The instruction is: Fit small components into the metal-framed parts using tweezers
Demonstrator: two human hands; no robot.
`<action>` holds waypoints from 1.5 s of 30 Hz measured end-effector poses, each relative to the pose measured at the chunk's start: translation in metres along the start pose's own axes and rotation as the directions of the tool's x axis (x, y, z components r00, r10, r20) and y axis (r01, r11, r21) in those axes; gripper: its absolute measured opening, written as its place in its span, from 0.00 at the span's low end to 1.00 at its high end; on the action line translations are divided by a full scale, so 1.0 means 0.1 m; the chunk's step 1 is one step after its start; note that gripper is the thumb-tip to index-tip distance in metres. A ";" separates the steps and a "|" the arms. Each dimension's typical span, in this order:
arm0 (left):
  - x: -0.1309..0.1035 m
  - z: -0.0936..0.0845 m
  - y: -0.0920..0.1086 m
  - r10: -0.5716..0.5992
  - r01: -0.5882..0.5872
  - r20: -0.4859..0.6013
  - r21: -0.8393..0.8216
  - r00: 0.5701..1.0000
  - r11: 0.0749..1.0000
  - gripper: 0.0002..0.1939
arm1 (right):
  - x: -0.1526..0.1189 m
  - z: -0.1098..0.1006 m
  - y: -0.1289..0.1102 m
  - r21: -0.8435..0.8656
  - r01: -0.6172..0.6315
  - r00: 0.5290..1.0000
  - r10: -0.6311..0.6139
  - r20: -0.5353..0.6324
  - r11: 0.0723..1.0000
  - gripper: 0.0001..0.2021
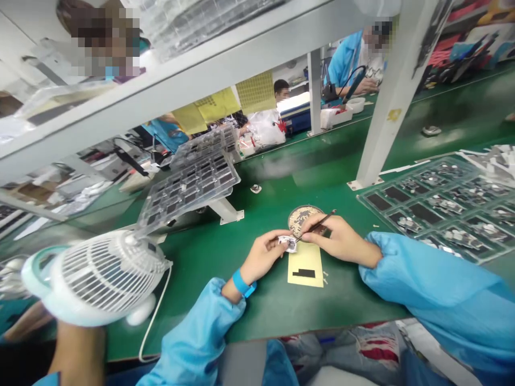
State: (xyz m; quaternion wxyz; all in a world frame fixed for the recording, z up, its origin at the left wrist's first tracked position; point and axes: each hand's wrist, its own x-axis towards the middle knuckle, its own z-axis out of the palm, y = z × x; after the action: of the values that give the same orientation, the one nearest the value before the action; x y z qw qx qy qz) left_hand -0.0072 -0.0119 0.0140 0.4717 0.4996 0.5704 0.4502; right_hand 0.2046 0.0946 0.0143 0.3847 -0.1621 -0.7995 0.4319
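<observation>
Between the thumb and fingers of my left hand [263, 254] is a small white part [288, 244] with a grey middle. My right hand [336, 240] grips dark tweezers [319, 221] like a pen, their tips at the white part. Behind the hands stands a round dish [295, 216] of small tan pieces, partly covered by my right fingers. Below the part lies a yellow sheet [300, 262] with a black strip [304, 273] on it. Two tiny pale pieces lie just right of the sheet.
A white fan [108, 273] stands at the left, its cable on the green bench [257, 311]. Clear trays [193, 187] sit raised behind it. At the right lies a compartment tray [442, 198] with parts. A white post [386, 118] rises behind my right hand. Co-workers sit across the bench.
</observation>
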 end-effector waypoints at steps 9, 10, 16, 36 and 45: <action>-0.02 0.07 -0.05 0.088 -0.085 -0.009 0.180 0.996 0.980 0.17 | -0.03 0.01 0.07 -0.067 0.075 0.997 -0.073 0.033 0.995 0.05; -0.02 0.07 -0.04 0.096 -0.092 -0.010 0.198 0.995 0.976 0.17 | -0.03 0.01 0.07 -0.076 0.073 0.996 -0.070 0.050 0.994 0.05; -0.03 0.07 -0.02 0.135 -0.125 -0.019 0.273 0.991 0.954 0.17 | -0.03 0.03 0.04 -0.003 0.013 0.999 -0.013 0.049 1.000 0.05; 0.01 -0.07 -0.04 -0.004 -0.113 0.270 0.415 0.963 0.903 0.16 | -0.13 0.09 0.00 -0.125 -0.030 0.960 0.063 0.272 0.992 0.08; -0.01 -0.04 -0.05 0.048 -0.171 0.248 0.505 0.968 0.846 0.17 | -0.15 0.10 -0.02 -0.091 -0.090 0.949 0.113 0.293 0.992 0.07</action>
State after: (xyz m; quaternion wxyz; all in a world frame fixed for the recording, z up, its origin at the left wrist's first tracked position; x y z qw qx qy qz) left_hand -0.0123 -0.0139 0.0100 0.3535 0.6885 0.5840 0.2450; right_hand 0.2068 0.0788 0.0060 0.2306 -0.1508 -0.8548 0.4399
